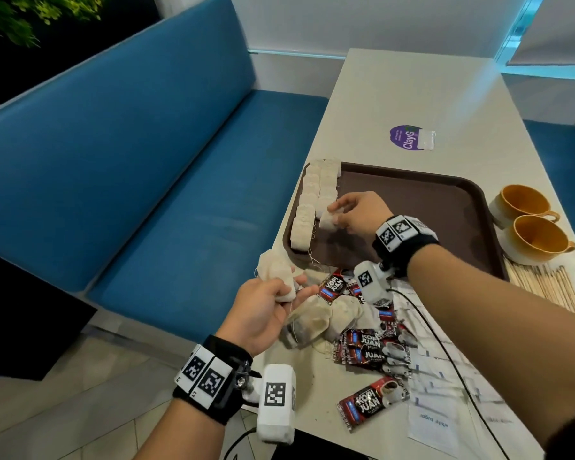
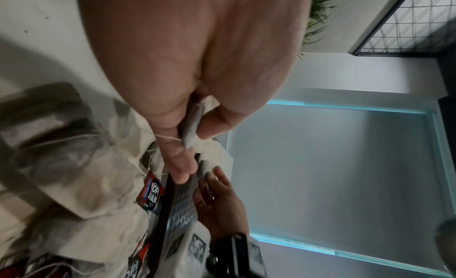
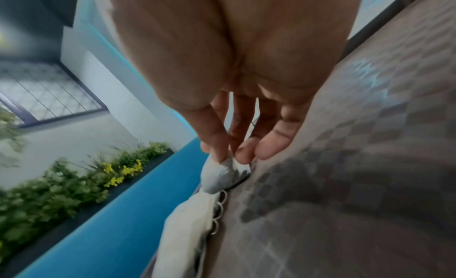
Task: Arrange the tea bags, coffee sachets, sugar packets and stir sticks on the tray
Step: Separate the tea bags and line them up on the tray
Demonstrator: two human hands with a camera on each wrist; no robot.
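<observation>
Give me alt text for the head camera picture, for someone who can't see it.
A right hand sets a tea bag beside two rows of tea bags on a brown tray, while the left hand holds more tea bags. Coffee sachets lie scattered on the table.

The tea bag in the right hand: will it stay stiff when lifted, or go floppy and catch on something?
Probably floppy: the tea bag bulges and creases where the right hand pinches it. It looks light, held by fingertips only. Loose strings trail from the row on the tray, so its string may snag.
</observation>
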